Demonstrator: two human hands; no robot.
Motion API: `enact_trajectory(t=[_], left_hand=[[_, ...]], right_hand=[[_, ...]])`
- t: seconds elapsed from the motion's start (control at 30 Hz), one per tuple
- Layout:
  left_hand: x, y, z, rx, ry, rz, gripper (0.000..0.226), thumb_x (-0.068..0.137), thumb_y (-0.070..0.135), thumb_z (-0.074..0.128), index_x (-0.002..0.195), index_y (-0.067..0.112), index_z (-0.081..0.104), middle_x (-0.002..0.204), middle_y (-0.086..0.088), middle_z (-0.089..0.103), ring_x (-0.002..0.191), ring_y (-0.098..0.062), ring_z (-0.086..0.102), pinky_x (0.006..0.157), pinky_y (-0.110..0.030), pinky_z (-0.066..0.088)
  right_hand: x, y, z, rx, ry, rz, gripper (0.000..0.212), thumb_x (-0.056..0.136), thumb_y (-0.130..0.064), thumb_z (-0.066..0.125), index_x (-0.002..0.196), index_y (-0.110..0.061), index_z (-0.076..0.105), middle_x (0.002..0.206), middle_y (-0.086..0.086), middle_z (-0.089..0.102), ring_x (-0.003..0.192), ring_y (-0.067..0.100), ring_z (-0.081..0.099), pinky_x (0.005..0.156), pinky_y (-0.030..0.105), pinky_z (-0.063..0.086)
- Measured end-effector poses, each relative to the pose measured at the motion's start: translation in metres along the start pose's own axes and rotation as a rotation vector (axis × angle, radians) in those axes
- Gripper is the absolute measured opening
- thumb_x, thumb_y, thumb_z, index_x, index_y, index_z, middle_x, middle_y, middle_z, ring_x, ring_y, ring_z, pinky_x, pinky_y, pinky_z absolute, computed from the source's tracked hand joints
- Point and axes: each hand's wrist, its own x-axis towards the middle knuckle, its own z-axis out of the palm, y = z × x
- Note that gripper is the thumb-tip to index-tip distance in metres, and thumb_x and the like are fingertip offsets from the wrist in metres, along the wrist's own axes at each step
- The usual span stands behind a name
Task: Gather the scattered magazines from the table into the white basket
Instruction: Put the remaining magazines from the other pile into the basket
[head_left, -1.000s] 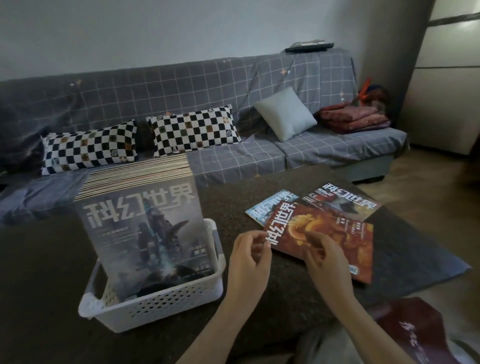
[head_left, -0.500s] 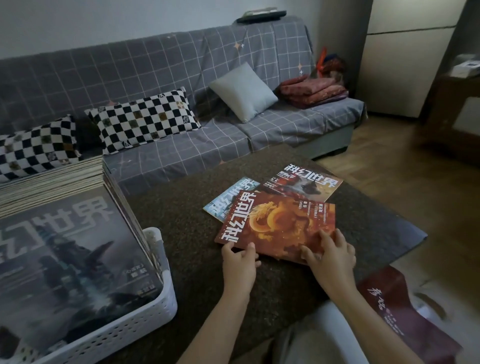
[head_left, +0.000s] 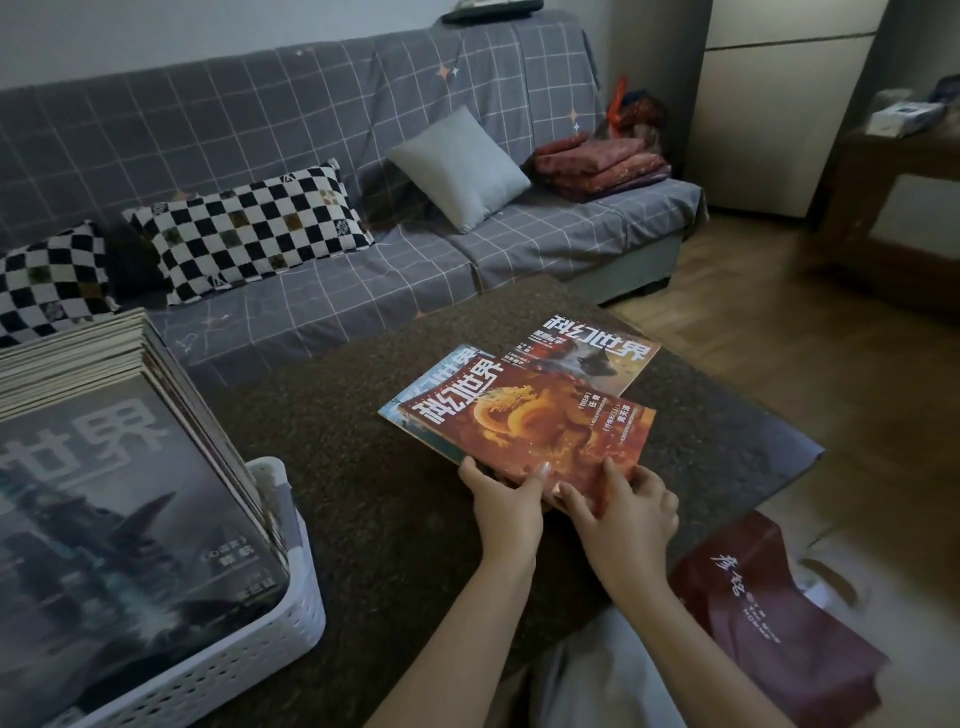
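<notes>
Head view, done: many magazines (head_left: 119, 499) stand in the white basket (head_left: 260, 649).
Left: three lie on the table (head_left: 363, 519).
Hands: left hand (head_left: 506, 501) and right hand (head_left: 631, 512) pinch the red magazine (head_left: 540, 431).

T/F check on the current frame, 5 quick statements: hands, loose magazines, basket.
1. Both hands grip the near edge of the red dragon magazine. True: left hand and right hand both hold it.
2. The red dragon magazine lies alone, clear of the others. False: it overlaps a blue magazine beneath it.
3. The white basket is empty. False: it holds a thick stack of magazines.
4. A third magazine lies on the table beyond the red one. True.
5. The basket sits to the right of the hands. False: it is on the left.
</notes>
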Motion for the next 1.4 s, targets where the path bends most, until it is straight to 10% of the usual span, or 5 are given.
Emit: enact_trajectory(t=[0.43, 0.83, 1.1, 1.3, 1.4], left_hand=[[-0.027, 0.032, -0.077, 0.228, -0.096, 0.363, 0.079, 0.087, 0.012, 0.067, 0.146, 0.036, 0.021, 0.117, 0.006, 0.062, 0.102, -0.008, 0.063, 0.085, -0.034, 0.055], [-0.082, 0.086, -0.184, 0.313, -0.196, 0.552, 0.064, 0.091, 0.013, 0.062, 0.136, 0.045, 0.03, 0.096, 0.014, 0.072, 0.093, 0.0, 0.068, 0.069, -0.019, 0.057], [-0.102, 0.104, -0.26, 0.29, -0.064, 0.592, 0.061, 0.09, 0.008, 0.062, 0.121, 0.057, 0.04, 0.099, 0.006, 0.075, 0.091, -0.013, 0.072, 0.08, -0.043, 0.059], [-0.105, 0.108, -0.313, 0.205, 0.116, 0.562, 0.056, 0.09, 0.008, 0.063, 0.13, 0.041, 0.042, 0.089, 0.003, 0.076, 0.083, -0.016, 0.074, 0.074, -0.045, 0.058], [-0.106, 0.111, -0.333, 0.146, 0.238, 0.576, 0.043, 0.087, 0.012, 0.067, 0.105, 0.047, 0.051, 0.086, 0.007, 0.076, 0.076, -0.012, 0.074, 0.06, -0.03, 0.059]], right_hand=[[-0.009, -0.015, -0.02, 0.066, -0.109, -0.093, 0.085, 0.072, -0.076, 0.047, 0.143, -0.032, 0.031, 0.156, 0.007, 0.017, 0.142, 0.028, 0.01, 0.112, 0.048, 0.012], [-0.044, -0.075, -0.037, 0.838, -0.707, -0.263, 0.077, 0.064, -0.061, 0.066, 0.134, -0.036, 0.044, 0.12, -0.009, 0.063, 0.1, 0.002, 0.064, 0.076, 0.016, 0.053], [-0.07, -0.12, -0.032, 0.897, -0.451, -0.36, 0.011, 0.078, -0.031, 0.072, 0.082, -0.026, 0.063, 0.085, 0.001, 0.07, 0.078, 0.019, 0.068, 0.069, 0.038, 0.055], [-0.098, -0.166, -0.025, 0.845, -0.405, -0.496, 0.015, 0.08, -0.038, 0.069, 0.088, -0.027, 0.062, 0.08, -0.005, 0.07, 0.07, 0.006, 0.067, 0.058, 0.022, 0.05], [-0.111, -0.19, -0.019, 0.809, -0.422, -0.542, 0.014, 0.081, -0.039, 0.067, 0.09, -0.03, 0.06, 0.082, -0.006, 0.07, 0.071, 0.004, 0.067, 0.057, 0.018, 0.052]])
